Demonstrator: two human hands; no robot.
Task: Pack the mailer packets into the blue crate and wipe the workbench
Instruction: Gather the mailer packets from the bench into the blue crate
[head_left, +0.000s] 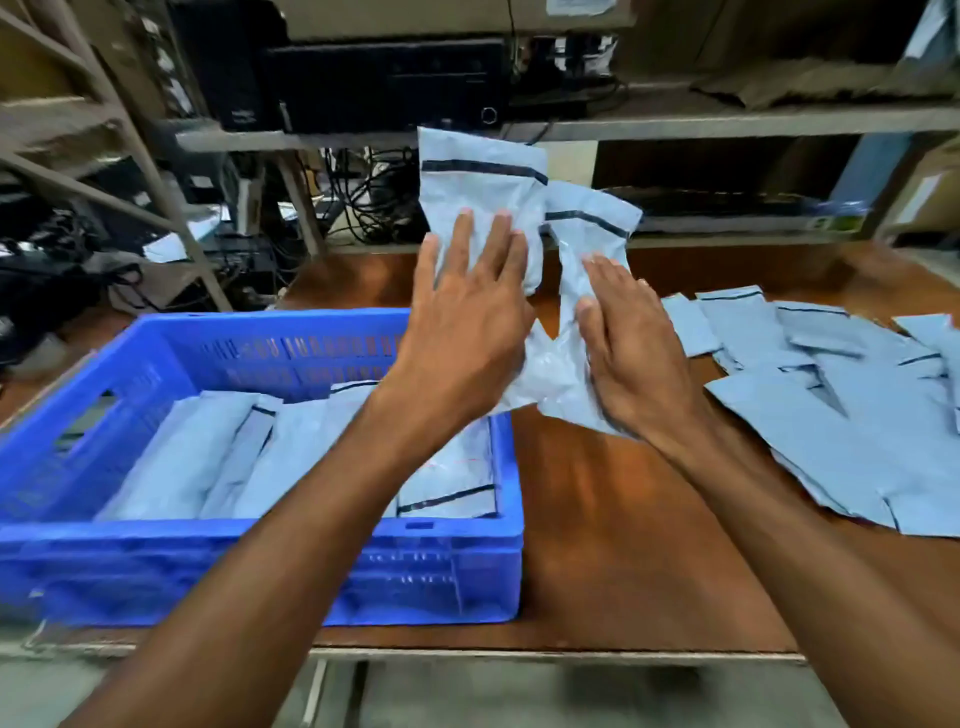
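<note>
Left hand (467, 312) and right hand (631, 338) each clamp one upright pale-grey plastic mailer packet (480, 187). The blue perforated plastic crate (260, 566) lies lower left, nearer the left hand.

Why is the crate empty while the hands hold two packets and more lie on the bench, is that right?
Not quite: the head view shows the blue crate already has packets in it. The left hand and right hand do hold packets, and more packets lie on the bench.
</note>
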